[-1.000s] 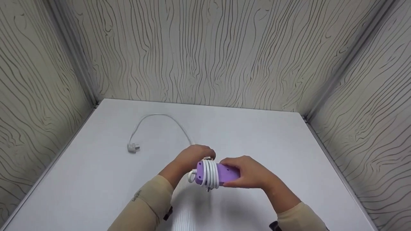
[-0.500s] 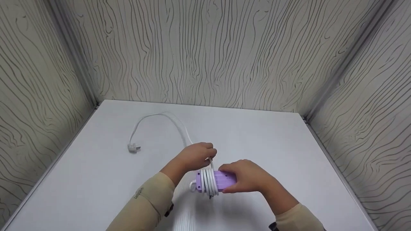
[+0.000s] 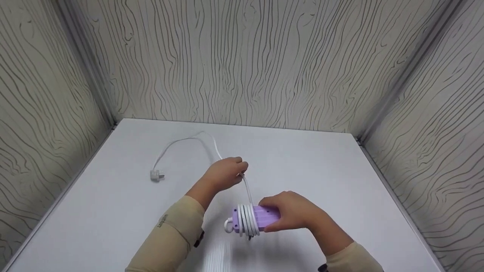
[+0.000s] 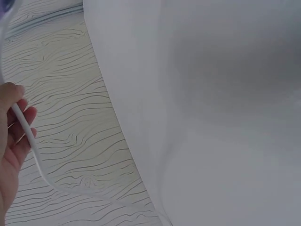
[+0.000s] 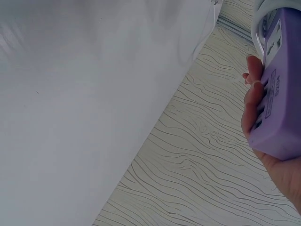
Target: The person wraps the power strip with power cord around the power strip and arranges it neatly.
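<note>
Your left fingers (image 4: 19, 117) are curled round the white cord (image 3: 247, 189), pinching it a little way up from the coils, and your right hand (image 3: 293, 213) is wrapped about one end of the purple power strip (image 3: 264, 217), thumb on top, with several white turns already lying side by side at its other end. The strip hangs just above the white table (image 3: 321, 170), near its front edge at about six o'clock, and your left hand (image 3: 225, 175) sits at about eleven o'clock from it, with the cord running taut between the two. Beyond your left hand the loose cord arcs away toward ten o'clock and ends at the plug (image 3: 156, 174), lying flat and well apart from both hands. To wind well, I judge you should keep that stretch taut and let the cord slide through the pinch rather than clamp it. Lay each turn just beside the last. Watch that the trailing plug does not snag or whip as the slack shortens.
</note>
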Motion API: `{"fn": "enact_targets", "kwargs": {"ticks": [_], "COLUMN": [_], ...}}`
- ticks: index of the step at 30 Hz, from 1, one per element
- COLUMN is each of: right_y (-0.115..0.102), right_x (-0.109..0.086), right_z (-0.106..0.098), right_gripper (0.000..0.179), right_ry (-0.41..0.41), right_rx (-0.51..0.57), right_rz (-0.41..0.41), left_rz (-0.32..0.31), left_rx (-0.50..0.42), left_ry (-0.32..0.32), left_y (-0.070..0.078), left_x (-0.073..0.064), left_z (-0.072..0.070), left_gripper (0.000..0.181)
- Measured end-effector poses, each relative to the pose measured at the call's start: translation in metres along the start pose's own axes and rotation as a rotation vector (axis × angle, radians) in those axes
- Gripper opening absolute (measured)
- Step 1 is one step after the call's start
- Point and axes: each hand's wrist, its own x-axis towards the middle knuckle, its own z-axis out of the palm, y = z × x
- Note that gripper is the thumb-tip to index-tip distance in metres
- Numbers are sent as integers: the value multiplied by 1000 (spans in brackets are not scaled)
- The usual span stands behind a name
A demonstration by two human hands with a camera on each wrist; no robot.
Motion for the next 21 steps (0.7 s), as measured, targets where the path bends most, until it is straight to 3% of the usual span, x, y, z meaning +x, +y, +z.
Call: {"fn": "enact_targets", "kwargs": {"ticks": [11,16,21], "right_y": [-5,-6,-8], "right_x": [-6,-10,-10], "right_z": [0,1,5], "right_gripper": [39,37,36], "right_ry": [-45,-74,-103], "right_rx": [38,43,26], "right_rz": [-32,-29,-21], "left_rz": [-31,-66,-91], "left_rx": [188,234,247], "left_ry": [-2,-37,-3], "left_y": [-25,-37,-42], "left_x": [3,2,1], "left_z": [-11,-20,-32], "left_gripper": [10,13,13]}}
